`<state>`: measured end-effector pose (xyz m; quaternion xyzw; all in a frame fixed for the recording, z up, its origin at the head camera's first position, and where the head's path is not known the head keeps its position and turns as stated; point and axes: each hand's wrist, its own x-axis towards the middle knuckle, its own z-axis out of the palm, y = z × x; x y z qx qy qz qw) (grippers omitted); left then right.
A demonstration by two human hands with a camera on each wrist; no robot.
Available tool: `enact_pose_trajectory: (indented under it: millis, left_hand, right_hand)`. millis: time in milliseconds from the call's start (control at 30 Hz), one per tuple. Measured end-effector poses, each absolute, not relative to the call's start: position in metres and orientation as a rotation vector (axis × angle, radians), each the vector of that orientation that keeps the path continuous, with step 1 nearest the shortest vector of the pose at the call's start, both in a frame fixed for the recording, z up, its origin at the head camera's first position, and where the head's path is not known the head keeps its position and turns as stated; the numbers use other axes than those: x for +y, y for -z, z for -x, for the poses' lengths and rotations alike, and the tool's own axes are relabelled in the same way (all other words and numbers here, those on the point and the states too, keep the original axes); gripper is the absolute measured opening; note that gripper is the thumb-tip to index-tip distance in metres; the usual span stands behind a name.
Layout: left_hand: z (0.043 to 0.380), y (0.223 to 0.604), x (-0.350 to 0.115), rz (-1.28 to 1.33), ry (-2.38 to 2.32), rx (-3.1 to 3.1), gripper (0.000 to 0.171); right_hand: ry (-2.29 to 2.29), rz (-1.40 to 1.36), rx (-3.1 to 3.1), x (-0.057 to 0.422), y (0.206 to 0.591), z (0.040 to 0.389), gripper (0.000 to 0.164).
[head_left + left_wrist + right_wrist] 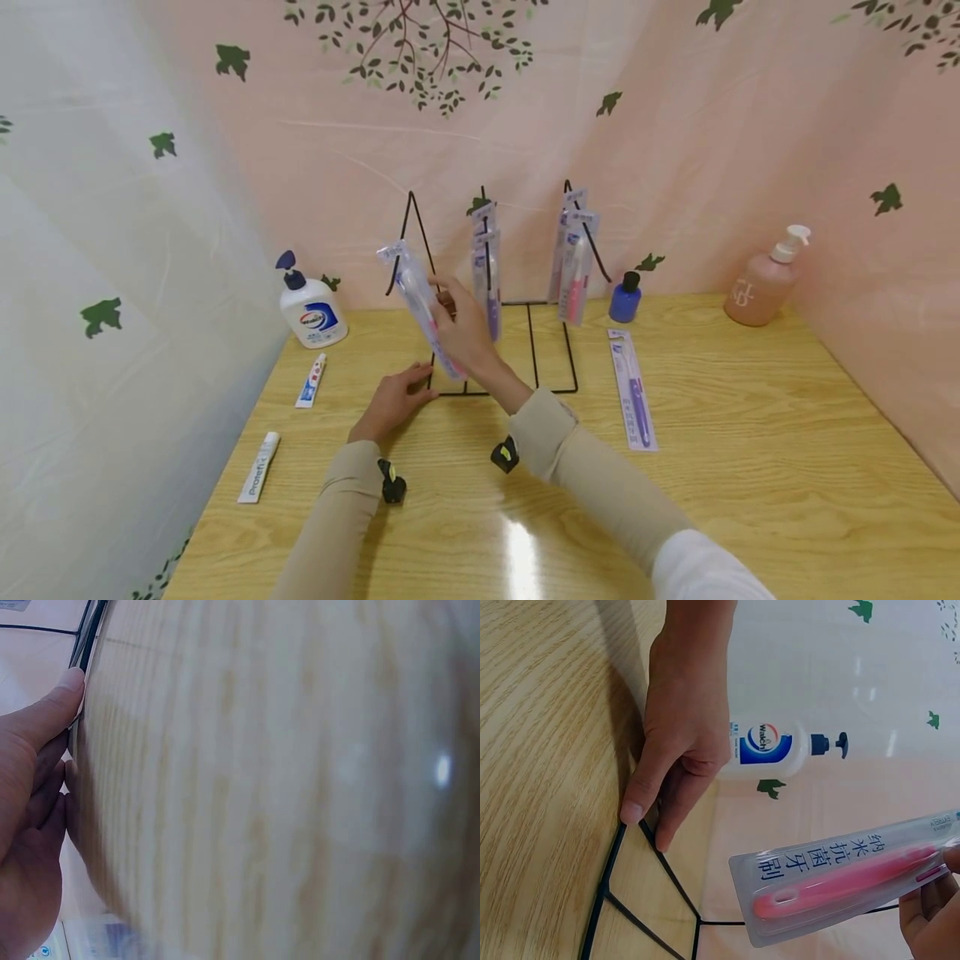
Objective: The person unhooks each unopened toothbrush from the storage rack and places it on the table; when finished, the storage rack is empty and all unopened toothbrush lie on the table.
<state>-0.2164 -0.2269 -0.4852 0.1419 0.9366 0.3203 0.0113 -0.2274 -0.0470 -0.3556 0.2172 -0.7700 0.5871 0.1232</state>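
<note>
A black wire rack stands on the table, with packaged toothbrushes on its middle and right hooks. My right hand pinches a packaged toothbrush with a pink handle, tilted at the rack's left hook. The pack's top overlaps the hook wire; I cannot tell whether the wire passes through it. In the right wrist view, the pack's lower end points toward the left hand. My left hand grips the rack's front left corner, thumb and fingers on the wires. In the left wrist view, the thumb presses the wire.
To the left are a white pump bottle and two toothpaste tubes, one small and one white. Right of the rack lie a purple packaged toothbrush, a blue bottle and a pink pump bottle. A curtain hangs behind.
</note>
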Motion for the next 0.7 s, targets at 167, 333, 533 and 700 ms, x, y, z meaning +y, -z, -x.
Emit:
enact_pose_trajectory:
  millis: [167, 333, 533, 700]
  left_hand:
    - [0.216, 0.486, -0.227, -0.453, -1.014, 2.921, 0.054]
    - [0.216, 0.487, -0.227, -0.441, -1.024, 2.916, 0.054]
    - [0.215, 0.487, -0.227, -0.412, -1.022, 2.904, 0.055]
    - [0.215, 0.487, -0.227, -0.418, -1.035, 2.905, 0.054]
  right_hand:
    - [-1.705, -0.646, -2.262, -0.042, 0.354, 0.221, 0.037]
    - [-1.704, -0.665, -2.296, -0.037, 0.354, 0.214, 0.037]
    - [-1.67, -0.706, -2.328, -0.032, 0.354, 0.208, 0.035]
    - [-1.674, -0.751, -2.322, -0.027, 0.354, 0.204, 0.035]
